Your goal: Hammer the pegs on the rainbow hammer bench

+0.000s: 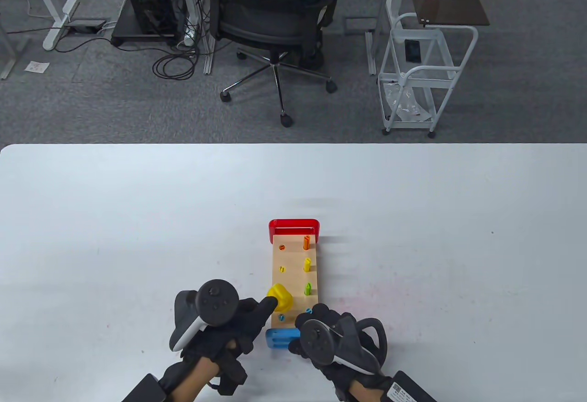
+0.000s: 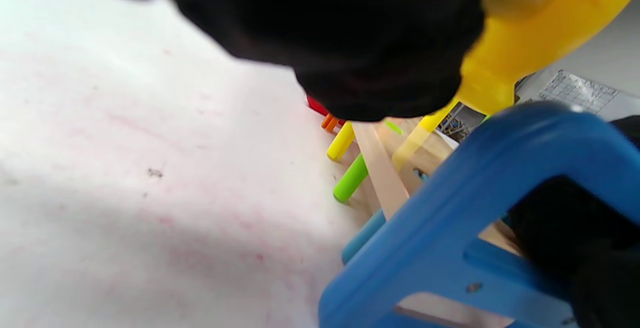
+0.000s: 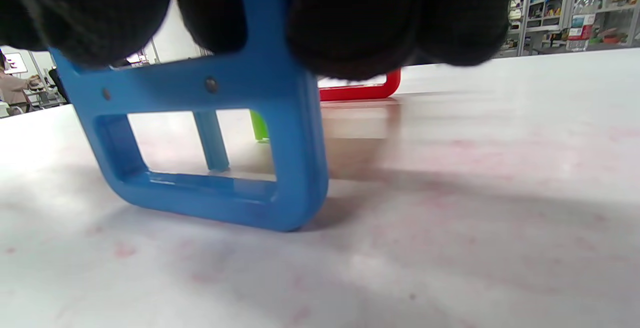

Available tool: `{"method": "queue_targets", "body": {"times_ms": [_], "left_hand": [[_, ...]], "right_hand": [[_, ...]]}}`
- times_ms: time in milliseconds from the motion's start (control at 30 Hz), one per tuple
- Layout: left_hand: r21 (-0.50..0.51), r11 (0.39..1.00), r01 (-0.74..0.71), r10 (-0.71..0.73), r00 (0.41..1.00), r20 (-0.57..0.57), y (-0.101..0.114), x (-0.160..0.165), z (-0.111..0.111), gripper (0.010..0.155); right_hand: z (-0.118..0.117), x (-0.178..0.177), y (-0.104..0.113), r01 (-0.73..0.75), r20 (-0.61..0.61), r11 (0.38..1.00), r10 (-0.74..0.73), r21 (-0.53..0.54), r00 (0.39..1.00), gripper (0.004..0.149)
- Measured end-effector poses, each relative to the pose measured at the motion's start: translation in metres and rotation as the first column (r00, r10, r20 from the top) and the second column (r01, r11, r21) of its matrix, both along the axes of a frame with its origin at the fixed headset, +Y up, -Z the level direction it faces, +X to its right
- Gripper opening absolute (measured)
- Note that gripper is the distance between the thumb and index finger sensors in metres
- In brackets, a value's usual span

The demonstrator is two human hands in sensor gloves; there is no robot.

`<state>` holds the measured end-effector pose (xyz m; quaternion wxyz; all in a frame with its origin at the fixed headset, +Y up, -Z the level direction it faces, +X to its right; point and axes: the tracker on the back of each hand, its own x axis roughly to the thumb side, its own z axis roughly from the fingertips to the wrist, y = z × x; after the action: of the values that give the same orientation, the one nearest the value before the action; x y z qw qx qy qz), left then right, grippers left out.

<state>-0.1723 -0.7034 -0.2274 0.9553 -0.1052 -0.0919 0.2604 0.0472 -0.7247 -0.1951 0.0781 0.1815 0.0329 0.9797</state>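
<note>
Rainbow hammer bench stands on the white table, near edge. Right hand grips its blue end frame; left hand holds the yellow hammer — left-row pegs look sunk, orange peg, yellow peg and green peg remain proud.

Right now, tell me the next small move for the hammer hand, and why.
Probably lift the yellow hammer and shift it right over the green peg, which stands proud of the bench. The left hand holds the hammer; the right hand steadies the blue end.

A white table, faintly pink-stained, bears the hammer bench on its blue and red end legs.
</note>
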Motion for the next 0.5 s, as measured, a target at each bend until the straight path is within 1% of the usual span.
{"method": "queue_targets", "body": {"times_ms": [100, 267, 367, 500], "left_hand": [[0.044, 0.999, -0.016, 0.016, 1.0, -0.005, 0.003, 0.001, 0.004, 0.076], [0.115, 0.991, -0.074, 0.076, 0.997, -0.013, 0.011, -0.002, 0.011, 0.072], [0.15, 0.979, -0.137, 0.141, 0.99, -0.019, 0.018, -0.007, 0.017, 0.069], [0.169, 0.962, -0.216, 0.222, 0.975, -0.014, 0.022, -0.01, 0.022, 0.066]], "right_hand": [[0.003, 0.003, 0.005, 0.021, 0.001, 1.0, -0.021, 0.018, 1.0, 0.066], [0.009, 0.006, 0.019, 0.074, 0.018, 0.992, -0.076, 0.104, 0.997, 0.068], [0.013, 0.009, 0.027, 0.153, 0.058, 0.974, -0.164, 0.168, 0.985, 0.07], [0.018, 0.005, 0.035, 0.247, 0.041, 0.95, -0.259, 0.189, 0.965, 0.074]]}}
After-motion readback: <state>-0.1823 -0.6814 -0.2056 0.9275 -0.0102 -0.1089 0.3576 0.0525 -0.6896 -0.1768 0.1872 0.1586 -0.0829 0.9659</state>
